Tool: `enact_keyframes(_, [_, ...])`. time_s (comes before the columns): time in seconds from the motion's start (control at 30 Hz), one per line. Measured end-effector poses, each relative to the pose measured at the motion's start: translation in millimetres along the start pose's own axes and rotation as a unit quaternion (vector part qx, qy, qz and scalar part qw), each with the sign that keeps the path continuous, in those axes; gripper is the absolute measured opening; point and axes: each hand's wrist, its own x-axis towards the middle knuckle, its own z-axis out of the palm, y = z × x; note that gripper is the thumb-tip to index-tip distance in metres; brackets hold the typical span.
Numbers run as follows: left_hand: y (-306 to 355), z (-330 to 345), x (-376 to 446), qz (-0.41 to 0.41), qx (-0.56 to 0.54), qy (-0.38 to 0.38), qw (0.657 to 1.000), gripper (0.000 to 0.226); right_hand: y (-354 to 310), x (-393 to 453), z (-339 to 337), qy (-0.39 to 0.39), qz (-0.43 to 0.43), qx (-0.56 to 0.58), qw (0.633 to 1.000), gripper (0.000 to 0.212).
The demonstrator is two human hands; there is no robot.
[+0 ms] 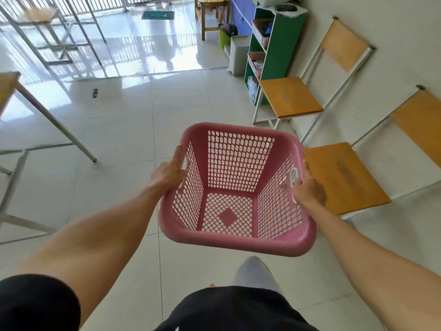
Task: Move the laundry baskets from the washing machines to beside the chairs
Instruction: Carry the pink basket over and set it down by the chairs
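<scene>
An empty pink laundry basket (pixel 235 240) with perforated walls hangs in the air in front of me, above the tiled floor. My left hand (pixel 168 174) grips its left rim at the handle hole. My right hand (pixel 309 188) grips the right rim at the other handle hole. Two chairs with orange wooden seats stand along the right wall: the near chair (pixel 343 177) just right of the basket, the far chair (pixel 290 96) beyond it. No washing machine is in view.
A green shelf unit (pixel 279 46) stands past the far chair, with a pale bin (pixel 238 56) beside it. A metal-legged table (pixel 14 91) is at the left. A wooden table (pixel 212 10) and railings are at the back. My leg (pixel 255 273) shows below the basket.
</scene>
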Motion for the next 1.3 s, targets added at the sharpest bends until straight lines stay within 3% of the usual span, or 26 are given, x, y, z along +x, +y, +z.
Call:
enact_keyframes(0.2, [-10,-33,89,-0.004,-0.004,-0.025,1.0,0.089,-61,77,27,-0.002,-0.007,0.011,1.0,0.062])
enact_keyframes(0.5, [-20,-68,237,-0.034,0.0,-0.04,0.999,0.081,-145,204,67,-0.042,0.029,0.037,0.998,0.064])
enact_keyframes(0.77, [-25,-110,357,-0.021,-0.01,-0.058,0.998,0.072,-219,279,81,-0.03,0.055,0.033,0.997,0.063])
enact_keyframes(1.13, [23,-185,545,0.161,0.051,-0.116,0.979,0.074,-297,321,104,0.039,0.218,0.029,0.975,0.058])
enact_keyframes(1.3, [60,-204,609,0.227,0.087,-0.105,0.964,0.073,-320,342,103,0.078,0.277,0.049,0.956,0.058])
